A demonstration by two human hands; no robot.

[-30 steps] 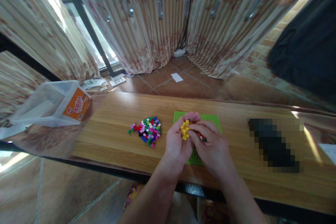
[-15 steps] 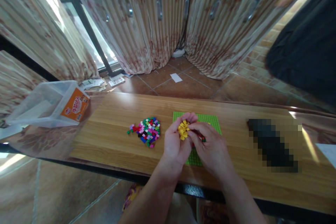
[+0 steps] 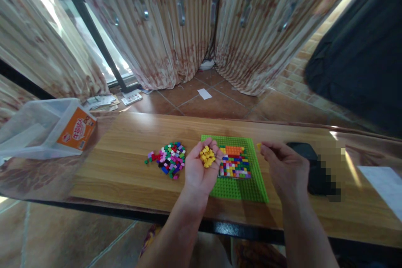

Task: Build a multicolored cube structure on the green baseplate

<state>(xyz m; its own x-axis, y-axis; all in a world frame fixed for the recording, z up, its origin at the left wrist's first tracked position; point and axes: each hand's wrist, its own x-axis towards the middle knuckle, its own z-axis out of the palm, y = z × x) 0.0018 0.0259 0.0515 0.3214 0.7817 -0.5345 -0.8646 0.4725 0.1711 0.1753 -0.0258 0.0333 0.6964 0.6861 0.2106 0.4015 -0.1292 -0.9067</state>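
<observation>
Palm up, my left hand cups a heap of small yellow bricks above the left part of a green baseplate. My right hand is just right of the plate, pinching one yellow brick between thumb and fingertips. On the baseplate sits a block of multicoloured bricks, with an orange patch along its far side; my left hand covers its left edge. A loose pile of mixed-colour bricks lies on the table left of my left hand.
The wooden table runs across the view. At its left end stands a clear plastic box with an orange label. A black object, partly pixelated, lies beyond my right hand, and a white paper is at the far right.
My right hand has left the yellow heap in my left palm and moved right with one yellow brick. The multicoloured bricks on the baseplate have come into view.
</observation>
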